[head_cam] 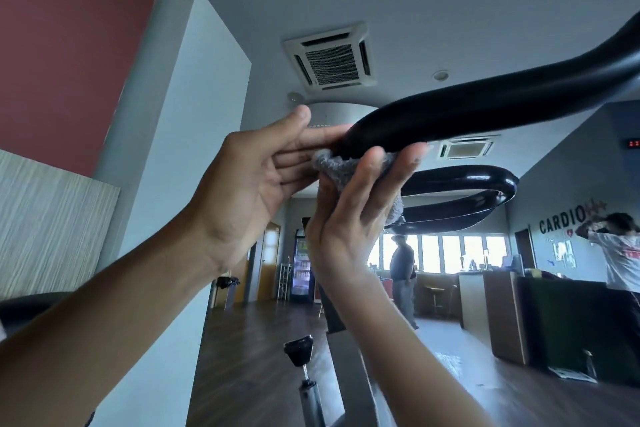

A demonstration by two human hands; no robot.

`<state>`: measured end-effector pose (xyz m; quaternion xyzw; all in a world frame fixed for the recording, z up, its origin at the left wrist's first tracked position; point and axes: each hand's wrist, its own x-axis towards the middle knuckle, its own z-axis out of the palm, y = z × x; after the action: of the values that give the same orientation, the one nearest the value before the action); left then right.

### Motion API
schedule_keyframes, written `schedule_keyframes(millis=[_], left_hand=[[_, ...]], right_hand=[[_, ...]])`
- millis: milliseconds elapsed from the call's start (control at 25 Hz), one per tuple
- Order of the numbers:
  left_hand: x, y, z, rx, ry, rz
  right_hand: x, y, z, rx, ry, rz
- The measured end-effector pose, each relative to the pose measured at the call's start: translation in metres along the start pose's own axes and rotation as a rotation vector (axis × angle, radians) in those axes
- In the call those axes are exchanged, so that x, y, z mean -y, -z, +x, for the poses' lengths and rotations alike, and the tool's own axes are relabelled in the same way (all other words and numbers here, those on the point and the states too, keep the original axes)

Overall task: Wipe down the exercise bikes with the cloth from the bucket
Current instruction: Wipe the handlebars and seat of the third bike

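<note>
Grey fuzzy cloth (pixel 341 168) sits bunched between your right hand (pixel 349 218) and the underside of the black handlebar (pixel 485 104) of the exercise bike, right at the bar's near end. Your right fingers (pixel 372 166) are stretched nearly straight, not clenched, pressing the cloth up against the tube, and a fold of it hangs out past the far side of your palm. Your left hand (pixel 252 180) is just beside it, palm towards you and thumb raised, its fingers (pixel 311 135) released and laid flat against the rounded tip of the bar; it grasps nothing. The bar curves away to the upper right edge of the view, and a second black loop (pixel 467 178) of the handlebar bends round below it. Lower down, a black adjustment knob (pixel 298 350) stands on a grey post of the bike frame. Overhead is a ceiling air-conditioning vent (pixel 329 59). A lit drinks fridge (pixel 301 270) stands at the far wall, one person (pixel 401 263) stands by the windows, and another person in a white shirt (pixel 620 253) is at the right edge, beneath the word CARDIO on the wall.
</note>
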<state>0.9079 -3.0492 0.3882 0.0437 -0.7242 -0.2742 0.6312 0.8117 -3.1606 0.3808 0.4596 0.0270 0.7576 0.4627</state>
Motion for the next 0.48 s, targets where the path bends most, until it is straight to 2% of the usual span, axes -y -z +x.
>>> schedule_keyframes(millis=[120, 280, 480], left_hand=[[0.007, 0.001, 0.000, -0.032, -0.011, -0.059], [0.012, -0.005, -0.003, -0.088, -0.040, -0.130], [0.011, -0.005, -0.005, -0.097, -0.064, -0.099]], right_hand=[[-0.031, 0.008, -0.012, 0.044, 0.218, -0.143], [-0.046, 0.017, -0.022, 0.149, 0.274, -0.258], [-0.062, 0.027, -0.035, 0.230, 0.296, -0.361]])
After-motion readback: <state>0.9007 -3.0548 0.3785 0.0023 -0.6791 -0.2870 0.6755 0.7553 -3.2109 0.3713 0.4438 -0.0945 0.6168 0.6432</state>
